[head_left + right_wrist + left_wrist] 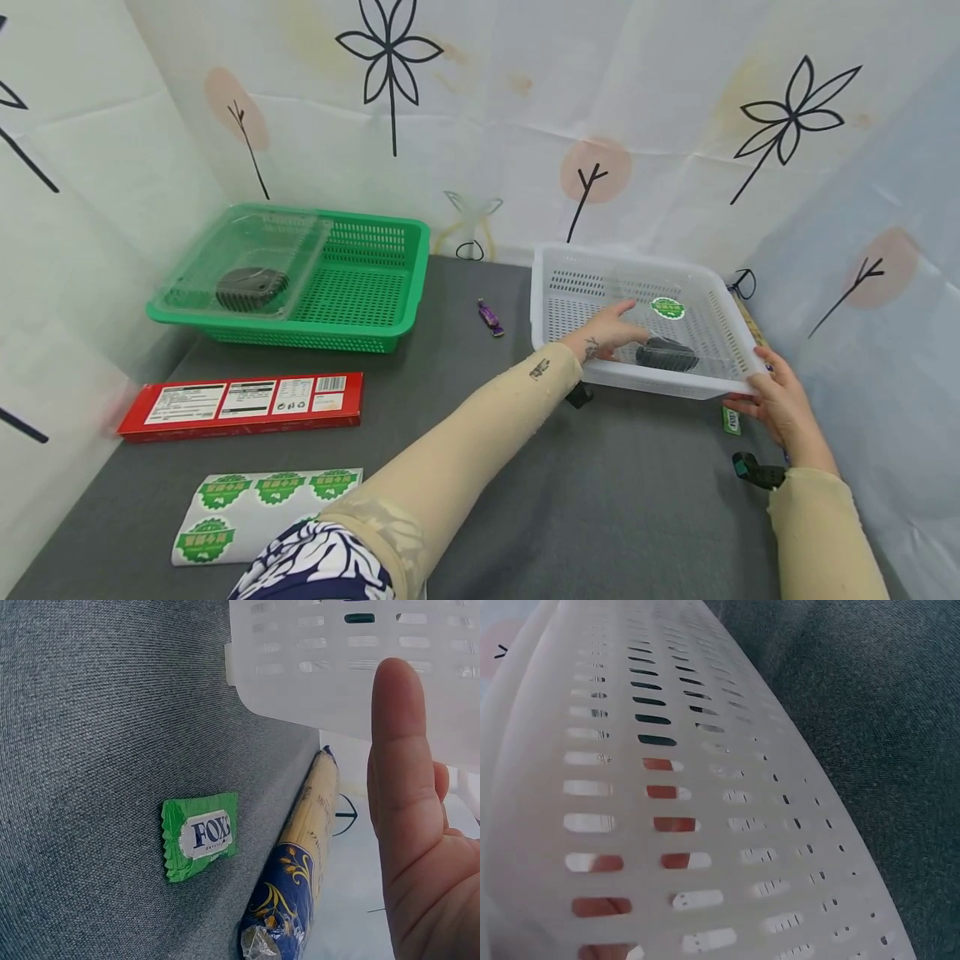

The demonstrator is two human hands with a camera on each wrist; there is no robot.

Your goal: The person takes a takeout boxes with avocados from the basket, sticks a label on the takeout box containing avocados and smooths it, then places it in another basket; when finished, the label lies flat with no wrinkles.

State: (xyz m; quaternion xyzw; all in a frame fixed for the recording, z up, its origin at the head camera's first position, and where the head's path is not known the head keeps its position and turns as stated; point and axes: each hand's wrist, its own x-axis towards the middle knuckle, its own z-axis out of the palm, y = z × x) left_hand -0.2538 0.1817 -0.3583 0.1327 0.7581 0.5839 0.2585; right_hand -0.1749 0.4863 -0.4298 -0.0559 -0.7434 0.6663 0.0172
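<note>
My left hand (611,331) reaches into the white basket (551,275) and grips the left side of a clear plastic box (697,312). A round green sticker (667,308) marks the box, and a dark rounded object (666,354) shows through it. In the left wrist view, parts of my fingers (675,823) appear through slots in the basket wall (525,787). With my right hand (783,408) I hold the basket's front right corner, thumb up at the rim. The right wrist view has one finger (401,735) straight along the outer wall.
At left stands a green basket (408,283) with another clear box (292,242) over a dark object (251,289). Nearer lie a red box (247,404) and a sticker sheet (255,517). A purple candy (490,317), green Fox's candy (202,836) and spaghetti pack (292,877) flank the white basket.
</note>
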